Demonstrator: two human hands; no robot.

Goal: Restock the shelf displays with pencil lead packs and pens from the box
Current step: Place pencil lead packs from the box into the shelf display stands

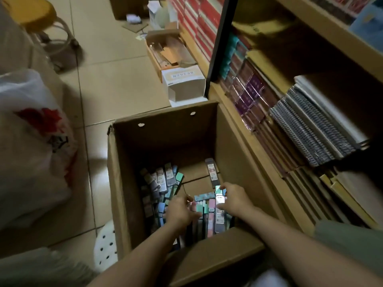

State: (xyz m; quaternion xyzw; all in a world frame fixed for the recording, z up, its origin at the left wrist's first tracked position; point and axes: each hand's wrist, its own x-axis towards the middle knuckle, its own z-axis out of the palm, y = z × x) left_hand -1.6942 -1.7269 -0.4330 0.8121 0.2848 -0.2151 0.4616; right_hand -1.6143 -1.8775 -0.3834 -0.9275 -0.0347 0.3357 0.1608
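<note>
A deep brown cardboard box [165, 133] stands open on the floor beside the shelf. Several slim pencil lead packs [165, 179] in grey, blue, green and pink lie on its bottom. One grey pack [212, 171] lies apart near the right wall. Both my hands are down inside the box. My left hand [180, 211] has its fingers curled round a bunch of upright packs [200, 208]. My right hand [233, 198] pinches the top of a clear grey pack [219, 214] at the same bunch.
A wooden shelf [255, 152] on the right holds spiral notebooks [306, 131] and wrapped purple booklets [248, 94]. A white carton [184, 83] and an open tray box [165, 52] sit on the tiled floor beyond. A plastic bag [35, 146] and a white perforated stool [105, 245] are left.
</note>
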